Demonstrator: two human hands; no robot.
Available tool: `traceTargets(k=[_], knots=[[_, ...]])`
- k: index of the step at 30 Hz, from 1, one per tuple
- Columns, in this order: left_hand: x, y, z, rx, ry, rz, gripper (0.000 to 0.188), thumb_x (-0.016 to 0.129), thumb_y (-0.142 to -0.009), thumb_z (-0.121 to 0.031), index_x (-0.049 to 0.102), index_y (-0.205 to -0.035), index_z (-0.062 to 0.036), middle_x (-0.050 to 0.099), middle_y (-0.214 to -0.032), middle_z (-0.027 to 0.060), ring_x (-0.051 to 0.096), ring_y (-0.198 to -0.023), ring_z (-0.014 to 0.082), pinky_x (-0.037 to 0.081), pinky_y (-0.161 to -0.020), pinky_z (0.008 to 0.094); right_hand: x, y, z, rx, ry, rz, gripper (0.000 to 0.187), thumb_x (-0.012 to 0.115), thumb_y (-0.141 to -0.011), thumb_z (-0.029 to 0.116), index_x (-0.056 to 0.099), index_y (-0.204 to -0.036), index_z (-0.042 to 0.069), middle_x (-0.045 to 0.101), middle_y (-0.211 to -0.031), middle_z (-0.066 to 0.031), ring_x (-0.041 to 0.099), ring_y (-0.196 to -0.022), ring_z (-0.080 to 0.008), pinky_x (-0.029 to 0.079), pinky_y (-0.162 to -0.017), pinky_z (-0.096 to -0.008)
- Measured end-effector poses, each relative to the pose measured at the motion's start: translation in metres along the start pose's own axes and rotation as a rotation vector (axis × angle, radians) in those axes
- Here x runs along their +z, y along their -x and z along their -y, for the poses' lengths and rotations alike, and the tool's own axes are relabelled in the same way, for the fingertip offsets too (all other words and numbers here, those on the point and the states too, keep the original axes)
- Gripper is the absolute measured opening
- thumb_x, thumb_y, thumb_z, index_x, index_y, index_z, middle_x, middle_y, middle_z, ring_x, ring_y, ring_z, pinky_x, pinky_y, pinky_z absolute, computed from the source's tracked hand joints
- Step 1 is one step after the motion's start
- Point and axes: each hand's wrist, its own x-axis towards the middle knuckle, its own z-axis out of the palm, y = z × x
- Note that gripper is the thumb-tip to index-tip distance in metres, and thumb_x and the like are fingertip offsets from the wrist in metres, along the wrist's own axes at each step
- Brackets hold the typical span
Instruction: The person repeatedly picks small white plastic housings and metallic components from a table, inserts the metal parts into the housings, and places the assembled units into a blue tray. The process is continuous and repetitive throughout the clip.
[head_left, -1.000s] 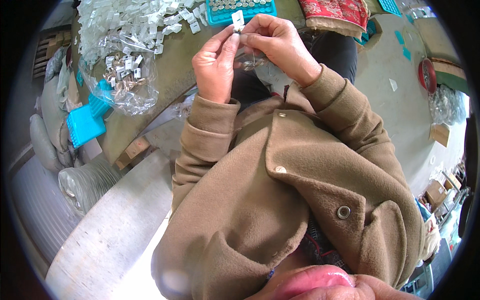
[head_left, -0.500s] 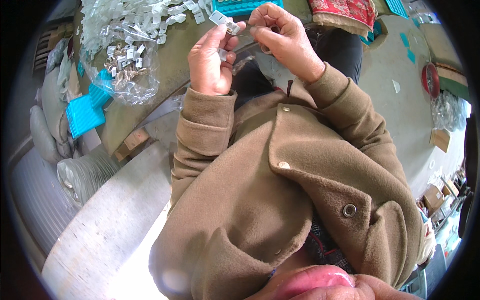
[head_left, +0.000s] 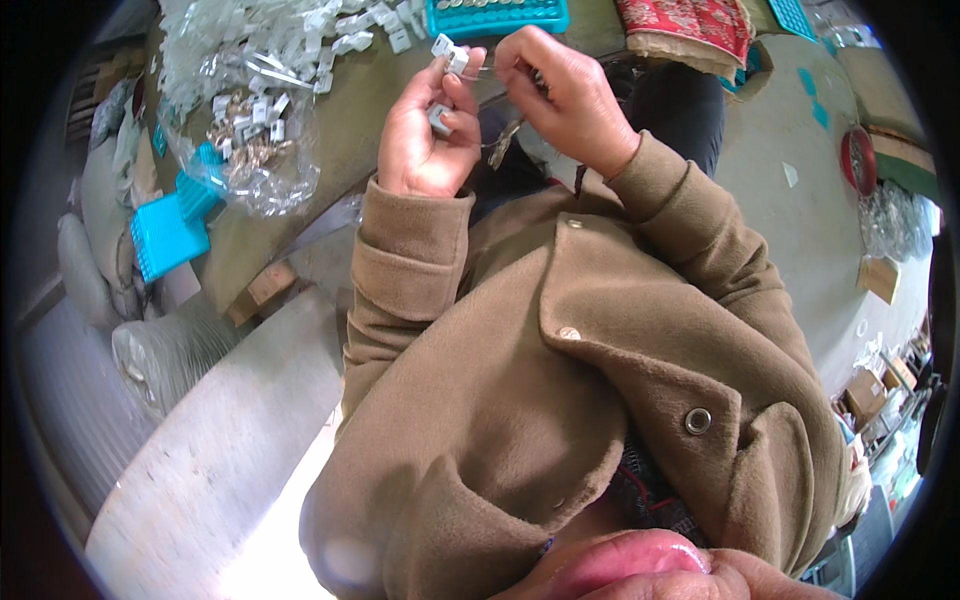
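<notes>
My left hand point(head_left: 425, 150) is raised over the near edge of the table, its thumb and fingers closed on a small white plastic piece point(head_left: 457, 60). A second white plastic piece point(head_left: 438, 119) sits lower down, against its curled fingers. To the right, my right hand point(head_left: 572, 105) is closed in a pinch, its back toward me. A thin strand point(head_left: 484, 70) runs between its fingertips and the upper white piece. Below, between the hands, hangs a shiny metallic-looking bit point(head_left: 506, 143), too small to name. The fingertips of my right hand are partly hidden.
Clear-white plastic pieces point(head_left: 230, 50) lie heaped at the far left. Nearer, a clear bag point(head_left: 290, 180) holds white pieces with brownish metallic parts. Blue trays point(head_left: 168, 235) rest at the left; another blue tray point(head_left: 500, 28) holds round items. A red patterned cloth point(head_left: 685, 30) lies far right.
My right hand has turned, so its back shows more and its fingers curl inward. The white piece in my left fingers has tilted. The metallic-looking bit now hangs lower between the hands.
</notes>
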Motion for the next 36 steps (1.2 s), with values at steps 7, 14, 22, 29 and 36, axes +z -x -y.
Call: traceTargets(k=[7,14,22,29,36], knots=[[0.000,-0.012,0.003,0.091,-0.212,0.013,0.024,0.061,-0.101,-0.020,0.065,-0.119,-0.0053,0.072,-0.116,0.0084,0.072,-0.095,0.0128,0.057,-0.058,0.0193,-0.016,0.001,-0.007,-0.008,0.266,-0.003,0.019,0.073,-0.085,0.012,0.065,-0.101,0.008,0.066,-0.088,-0.0090,0.066,-0.084,-0.0291,0.055,-0.073,-0.0364],[0.007,-0.014,0.007,0.211,-0.544,0.016,0.022,0.064,-0.098,-0.014,0.066,-0.116,-0.0034,0.072,-0.112,0.0099,0.071,-0.098,0.0139,0.059,-0.068,0.0210,-0.048,-0.027,-0.034,0.133,0.394,-0.185,0.011,0.070,-0.091,0.010,0.073,-0.101,0.007,0.066,-0.088,-0.0101,0.066,-0.078,-0.0241,0.054,-0.071,-0.0317],[0.009,-0.021,0.025,0.201,-0.663,-0.019,0.015,0.060,-0.097,-0.008,0.063,-0.111,-0.0041,0.073,-0.106,0.0113,0.071,-0.089,0.0132,0.058,-0.065,0.0226,-0.047,-0.043,-0.046,0.047,0.485,-0.174,0.004,0.069,-0.085,0.008,0.067,-0.088,0.006,0.059,-0.083,-0.0122,0.063,-0.078,-0.0334,0.052,-0.068,-0.0418],[0.018,-0.027,0.028,0.168,-0.709,-0.036,0.015,0.060,-0.097,-0.008,0.064,-0.111,-0.0037,0.074,-0.106,0.0102,0.071,-0.089,0.0125,0.057,-0.066,0.0222,-0.056,-0.048,-0.043,-0.017,0.578,-0.039,0.007,0.066,-0.086,0.010,0.066,-0.092,0.006,0.060,-0.084,-0.0120,0.064,-0.082,-0.0341,0.052,-0.073,-0.0440],[0.024,-0.029,0.026,0.164,-0.626,-0.043,0.024,0.059,-0.099,-0.012,0.063,-0.120,-0.0011,0.072,-0.114,0.0119,0.070,-0.099,0.0158,0.058,-0.073,0.0224,-0.049,-0.047,-0.057,-0.075,0.468,0.001,0.016,0.070,-0.091,0.011,0.074,-0.106,0.008,0.067,-0.089,-0.0112,0.067,-0.079,-0.0283,0.055,-0.073,-0.0341]])
